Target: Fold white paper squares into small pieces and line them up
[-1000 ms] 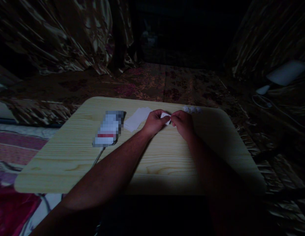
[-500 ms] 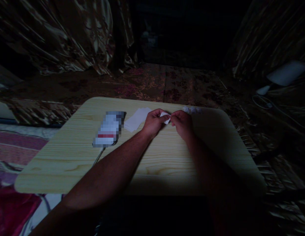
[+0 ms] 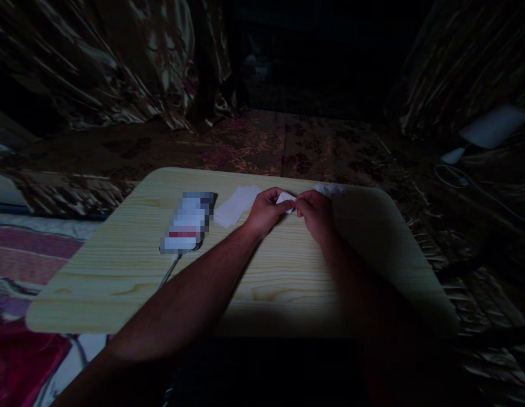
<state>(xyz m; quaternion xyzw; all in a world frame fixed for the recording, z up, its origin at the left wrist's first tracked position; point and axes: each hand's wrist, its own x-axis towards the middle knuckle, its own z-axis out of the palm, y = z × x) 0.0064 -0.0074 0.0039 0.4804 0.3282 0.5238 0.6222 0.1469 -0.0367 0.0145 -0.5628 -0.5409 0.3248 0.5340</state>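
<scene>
A small folded piece of white paper (image 3: 284, 198) is held over the far part of the wood-grain table (image 3: 287, 277). My left hand (image 3: 266, 212) is closed on it, the thumb lying across its face. At the paper's right edge, my right hand (image 3: 315, 210) pinches with bent fingers, which partly hide that corner. To the left of my left hand lies a fanned stack of white paper slips (image 3: 234, 206). Just beyond my right hand sit several small folded paper pieces (image 3: 331, 189), too dim to make out in detail.
A phone with a blurred screen (image 3: 188, 222) lies on the table's left side, its white cable (image 3: 169, 270) running toward me. Patterned fabric (image 3: 262, 141) covers the surface behind the table. A white lamp (image 3: 493, 127) with a cord stands at the far right.
The paper has turned and shifted slightly between my fingers, and my right hand has moved a little to the right. Everything else on the table stays in place.
</scene>
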